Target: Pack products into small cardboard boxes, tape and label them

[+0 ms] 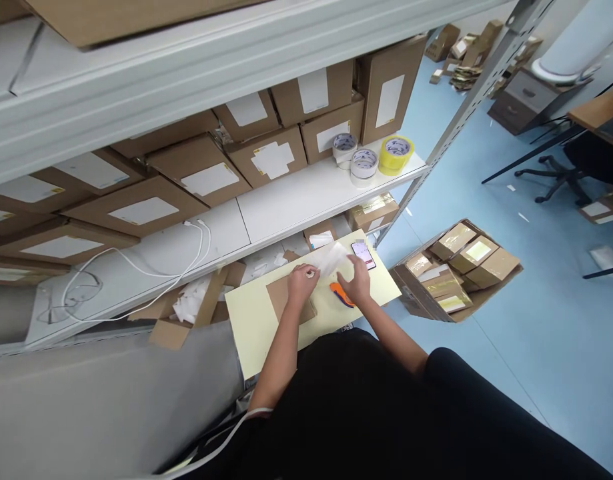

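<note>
My left hand (302,283) is closed in a pinch at the near left edge of a thin whitish sheet (332,259), blurred and partly see-through. Thumb and forefinger spread apart, my right hand (357,280) is at the sheet's right side. Just below that hand lies an orange utility knife (341,293) on a pale yellow table (251,327). A flat brown cardboard piece or box (278,293) rests under my left hand and forearm, partly hidden. Beyond my right hand, a phone (363,255) with a lit screen lies near the table's far right corner.
A metal shelf (306,203) ahead holds several labelled cartons (211,170), tape rolls (363,165) and a white cable (131,313). Below it, an open box (173,330) contains white scraps. On the floor at right stands a large carton (411,303) with parcels inside.
</note>
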`<control>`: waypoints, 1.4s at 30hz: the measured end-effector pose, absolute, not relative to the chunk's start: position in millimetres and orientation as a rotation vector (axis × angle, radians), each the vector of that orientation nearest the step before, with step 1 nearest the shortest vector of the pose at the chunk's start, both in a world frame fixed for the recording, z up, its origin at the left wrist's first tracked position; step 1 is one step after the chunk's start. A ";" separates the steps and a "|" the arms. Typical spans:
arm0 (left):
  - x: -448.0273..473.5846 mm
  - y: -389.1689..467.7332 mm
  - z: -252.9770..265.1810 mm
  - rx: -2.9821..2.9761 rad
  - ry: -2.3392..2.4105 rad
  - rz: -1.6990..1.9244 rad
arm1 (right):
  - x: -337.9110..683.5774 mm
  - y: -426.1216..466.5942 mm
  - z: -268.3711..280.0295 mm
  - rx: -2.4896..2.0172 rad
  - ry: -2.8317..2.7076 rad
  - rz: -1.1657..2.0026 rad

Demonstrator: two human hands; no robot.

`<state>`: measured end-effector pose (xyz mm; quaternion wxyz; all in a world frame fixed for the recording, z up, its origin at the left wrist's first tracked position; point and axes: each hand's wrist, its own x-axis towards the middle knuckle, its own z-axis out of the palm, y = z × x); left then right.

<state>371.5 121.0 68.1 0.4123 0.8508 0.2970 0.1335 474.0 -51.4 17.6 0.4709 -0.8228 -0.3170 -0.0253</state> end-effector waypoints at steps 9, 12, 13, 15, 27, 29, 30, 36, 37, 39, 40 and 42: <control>370.8 130.3 91.9 1.943 0.526 0.287 | 466.8 -36.2 33.7 -1.871 -0.777 0.256; 379.1 146.7 83.9 2.146 0.470 0.259 | 478.2 -50.1 47.9 -1.746 -0.791 0.413; 382.5 151.5 81.1 2.178 0.442 0.198 | 481.6 -55.5 51.8 -1.709 -0.775 0.463; 388.8 157.7 77.6 2.152 0.414 0.068 | 487.7 -65.8 56.0 -1.659 -0.677 0.531; 408.8 142.8 101.4 1.859 0.219 -0.270 | 502.7 -102.6 39.0 -1.428 -0.087 0.638; 411.8 142.6 100.3 1.870 0.205 -0.280 | 500.7 -106.6 39.5 -1.400 -0.056 0.611; 412.9 143.1 99.9 1.878 0.206 -0.288 | 500.5 -109.0 40.3 -1.395 -0.054 0.602; 416.3 144.2 103.8 1.922 0.246 -0.399 | 509.3 -123.3 51.4 -1.416 -0.205 0.763; 416.2 143.0 104.5 1.948 0.241 -0.425 | 510.5 -124.1 52.8 -1.401 -0.220 0.784; 414.3 141.2 105.2 1.984 0.214 -0.453 | 511.9 -125.7 53.0 -1.378 -0.228 0.794; 412.5 141.6 105.1 1.986 0.201 -0.446 | 512.5 -127.5 51.9 -1.373 -0.211 0.776; 407.8 146.9 104.1 1.974 0.198 -0.397 | 514.6 -135.4 48.3 -1.366 -0.117 0.686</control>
